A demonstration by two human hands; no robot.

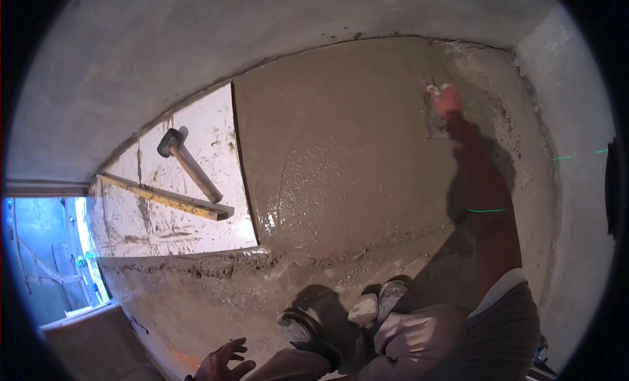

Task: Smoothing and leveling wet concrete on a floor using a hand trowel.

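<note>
Wet grey-brown mortar [334, 132] is spread in a wide, smooth bed over the floor, glossy toward its near left part. Stretched out to the far right, my right hand [449, 100] is closed around the handle of a flat trowel [436, 128], whose blade lies on the mortar. The handle is mostly covered by my fingers. Low in the view, near my knee, my left hand [224, 364] hangs with its fingers apart and nothing in it.
Left of the mortar lies a smeared white slab [223, 132], bearing a club hammer [190, 163] and a yellow bar [164, 197]. My shoes [303, 334] stand at the near side. Walls [576, 106] rise behind and at right; a bright doorway [49, 250] opens at left.
</note>
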